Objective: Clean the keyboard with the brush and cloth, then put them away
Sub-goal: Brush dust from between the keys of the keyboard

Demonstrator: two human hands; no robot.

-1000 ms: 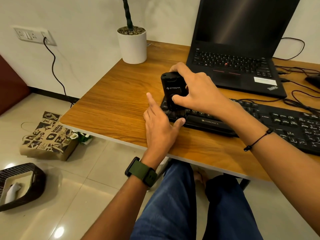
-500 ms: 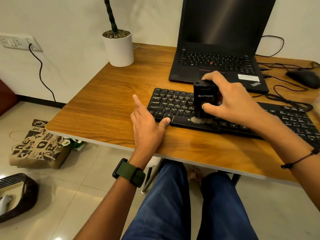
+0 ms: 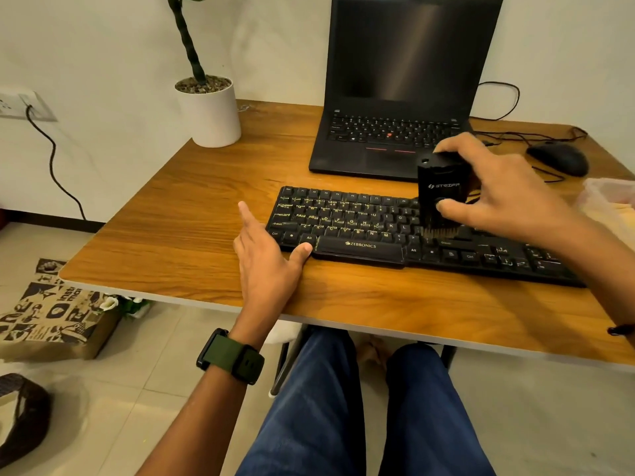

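Note:
A black keyboard (image 3: 350,228) lies across the wooden desk (image 3: 192,235) in front of me. My right hand (image 3: 505,194) grips a black block-shaped brush (image 3: 441,190), bristles down on the keys right of the keyboard's middle. My left hand (image 3: 268,266) rests flat on the desk at the keyboard's left end, thumb against its front edge, fingers apart and holding nothing. A pale, blurred thing at the right edge of the desk (image 3: 608,201) may be the cloth; I cannot tell.
A black laptop (image 3: 402,97) stands open behind the keyboard. A white plant pot (image 3: 211,115) sits at the desk's back left, a black mouse (image 3: 558,159) with cables at the back right. A printed paper bag (image 3: 51,310) lies on the floor to the left.
My right hand has swept the brush to the right along the keyboard, from its left end to past the middle. My left hand stays at the keyboard's left end.

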